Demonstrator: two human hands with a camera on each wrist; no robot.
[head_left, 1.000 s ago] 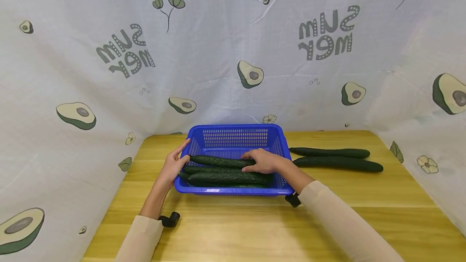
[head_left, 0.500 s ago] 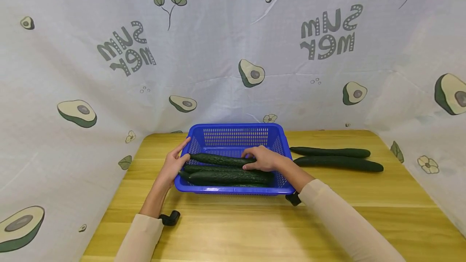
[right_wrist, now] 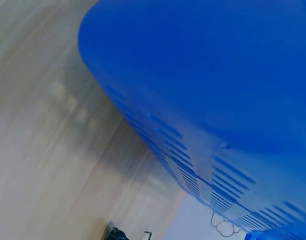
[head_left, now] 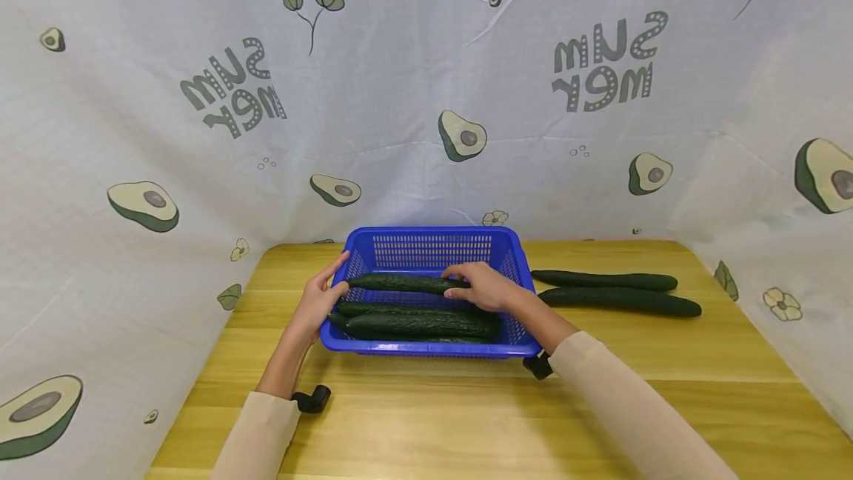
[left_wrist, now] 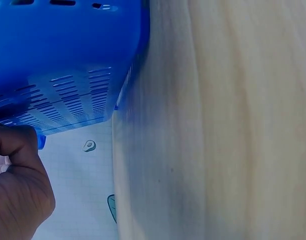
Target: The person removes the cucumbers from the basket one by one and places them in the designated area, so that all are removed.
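In the head view a blue plastic basket [head_left: 426, 349] stands on the wooden table. My left hand [head_left: 316, 308] grips its left rim, thumb over the top; the left wrist view shows that hand [left_wrist: 18, 185] against the basket's slotted wall [left_wrist: 68, 95]. Inside, my right hand [head_left: 486, 287] pinches the right end of a long dark green cucumber [head_left: 400, 283], which lies crosswise with its left tip by my left thumb. Several more cucumbers [head_left: 420, 324] lie together along the near side. The basket's outer wall [right_wrist: 203, 75] fills much of the right wrist view, hiding the right hand there.
Two more cucumbers lie on the table right of the basket, one farther back [head_left: 606, 280] and one nearer [head_left: 623, 299]. A white cloth [head_left: 400, 80] printed with avocados hangs behind the table [head_left: 426, 421] and along both sides.
My right hand has moved slightly toward the back of the basket, shifting the cucumber away from the others, so a gap shows between them. My left hand keeps its place on the rim.
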